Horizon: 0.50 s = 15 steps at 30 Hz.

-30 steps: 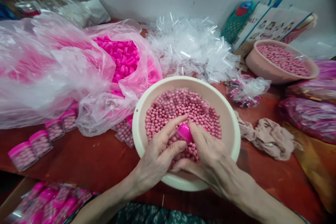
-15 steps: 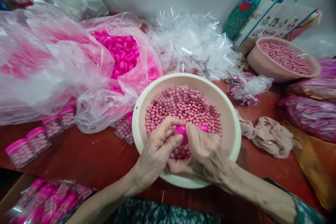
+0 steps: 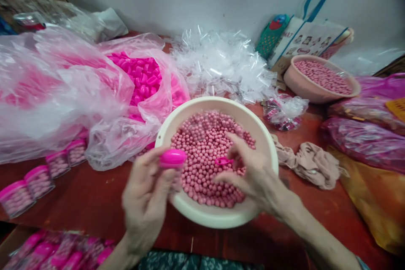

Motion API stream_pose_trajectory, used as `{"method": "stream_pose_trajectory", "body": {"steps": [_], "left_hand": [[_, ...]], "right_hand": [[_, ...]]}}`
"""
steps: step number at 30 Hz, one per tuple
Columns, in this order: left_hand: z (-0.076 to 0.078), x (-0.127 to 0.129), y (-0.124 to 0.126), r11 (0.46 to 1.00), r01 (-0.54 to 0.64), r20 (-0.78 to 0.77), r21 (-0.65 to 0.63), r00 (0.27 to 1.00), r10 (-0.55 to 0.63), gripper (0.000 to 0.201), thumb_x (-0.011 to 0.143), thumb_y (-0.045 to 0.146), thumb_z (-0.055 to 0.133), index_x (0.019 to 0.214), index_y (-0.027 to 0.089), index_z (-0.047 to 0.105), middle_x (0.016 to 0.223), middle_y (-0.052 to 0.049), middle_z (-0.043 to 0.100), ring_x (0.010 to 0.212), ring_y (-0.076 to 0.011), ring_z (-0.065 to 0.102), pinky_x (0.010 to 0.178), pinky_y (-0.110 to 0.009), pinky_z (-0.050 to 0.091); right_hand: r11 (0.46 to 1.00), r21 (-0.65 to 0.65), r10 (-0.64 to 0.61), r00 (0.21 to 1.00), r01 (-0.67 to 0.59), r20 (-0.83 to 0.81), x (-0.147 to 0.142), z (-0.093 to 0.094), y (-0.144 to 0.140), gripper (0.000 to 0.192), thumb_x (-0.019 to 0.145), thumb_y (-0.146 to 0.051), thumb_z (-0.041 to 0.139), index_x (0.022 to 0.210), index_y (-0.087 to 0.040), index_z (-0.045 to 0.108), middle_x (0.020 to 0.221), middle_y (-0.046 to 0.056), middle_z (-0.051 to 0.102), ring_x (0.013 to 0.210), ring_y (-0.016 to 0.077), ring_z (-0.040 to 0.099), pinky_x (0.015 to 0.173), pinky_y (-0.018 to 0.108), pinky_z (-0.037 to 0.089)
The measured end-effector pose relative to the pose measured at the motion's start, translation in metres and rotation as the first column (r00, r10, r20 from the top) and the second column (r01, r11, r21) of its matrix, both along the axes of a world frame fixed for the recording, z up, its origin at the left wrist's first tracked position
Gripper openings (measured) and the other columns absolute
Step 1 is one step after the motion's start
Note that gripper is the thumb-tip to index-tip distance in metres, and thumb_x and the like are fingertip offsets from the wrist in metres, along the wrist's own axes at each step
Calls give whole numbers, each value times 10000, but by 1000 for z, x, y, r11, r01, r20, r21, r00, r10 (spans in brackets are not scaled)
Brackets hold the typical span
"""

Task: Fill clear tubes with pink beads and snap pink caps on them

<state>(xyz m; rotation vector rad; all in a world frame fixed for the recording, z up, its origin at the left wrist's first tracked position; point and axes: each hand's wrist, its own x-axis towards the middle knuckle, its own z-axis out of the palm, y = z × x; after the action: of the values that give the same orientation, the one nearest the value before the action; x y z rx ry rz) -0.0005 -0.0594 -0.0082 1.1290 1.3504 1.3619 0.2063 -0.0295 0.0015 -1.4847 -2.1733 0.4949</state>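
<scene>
Between the thumb and fingers of my left hand point(image 3: 145, 190) is a small clear box with a glossy pink cap point(image 3: 173, 158), raised over the bowl's left rim. Its clear lower part is blurred and partly behind my thumb. My right hand point(image 3: 249, 166) is over the cream bowl point(image 3: 218, 221), fingers spread around a small pink scoop-like piece point(image 3: 222, 160) among the pink beads point(image 3: 202, 152). Whether the fingers touch that piece I cannot tell, since one end is hidden behind them.
Capped bead boxes point(image 3: 39, 182) stand in a row at left. Behind them a plastic bag holds pink caps point(image 3: 145, 78). Clear empty boxes point(image 3: 221, 65) are heaped at the back. A second bead bowl point(image 3: 294, 80), a crumpled cloth point(image 3: 316, 164) and purple bags point(image 3: 363, 141) sit right.
My hands were together over the bowl on a pink cap. Now they are apart: the left has carried the capped box leftward, and the right has let go and spread its fingers.
</scene>
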Motion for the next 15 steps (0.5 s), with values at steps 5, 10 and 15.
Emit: {"method": "stream_pose_trajectory", "body": {"steps": [5,10,15], "left_hand": [[-45,-50,-11,937,-325,-254,127,903,347,495,770,274,646,1220,221,445,772,18,593,493,-97,529,385,-193,423],[-84,-71,-10,987,-160,-748,-33,658,82,418,844,322,521,1233,177,470,1012,-80,660,743,-188,661,642,-276,524],[-84,-69,3,995,47,-959,86,276,70,370,911,282,376,1237,150,492,1121,-110,659,864,-215,672,651,-252,484]], "right_hand": [[985,-29,-167,981,170,95,52,-3,20,155,866,-232,512,966,-169,612,864,59,640,725,184,589,669,311,453],[986,-140,121,969,-92,217,44,-22,18,168,832,-218,565,992,-192,608,947,67,591,844,195,563,731,323,450],[973,-63,231,943,-222,239,31,-46,5,63,855,-193,503,811,-205,546,832,33,553,774,176,523,680,306,439]]}}
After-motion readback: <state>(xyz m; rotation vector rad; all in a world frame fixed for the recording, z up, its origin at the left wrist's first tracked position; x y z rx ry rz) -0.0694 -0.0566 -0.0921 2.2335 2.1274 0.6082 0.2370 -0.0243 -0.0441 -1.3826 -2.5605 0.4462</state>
